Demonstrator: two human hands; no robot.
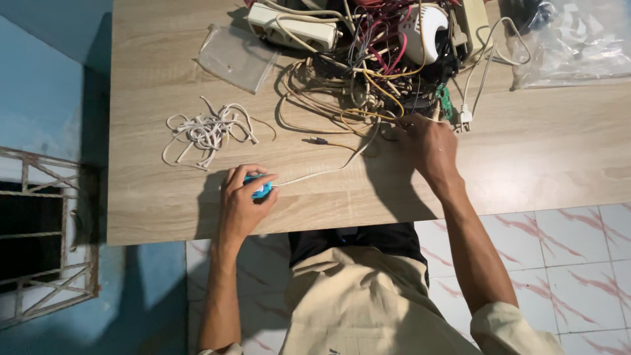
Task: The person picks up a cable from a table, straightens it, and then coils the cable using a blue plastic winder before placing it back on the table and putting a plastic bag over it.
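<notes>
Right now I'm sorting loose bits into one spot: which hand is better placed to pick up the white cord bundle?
Probably the left hand: it rests just below the white cord bundle, while the right hand is off at the wire tangle.

on the wooden table (pixel 164 217), the left hand (pixel 243 200) rests near the front edge, closed around a small tool (pixel 261 189) from which a thin cord (pixel 328 169) runs right and back toward the right hand (pixel 427 144). behind the right hand lies a tangle of wires (pixel 368 66). a loose bundle of cord (pixel 207 131) lies behind the left hand, a flat clear bag (pixel 233 56) farther back.
</notes>
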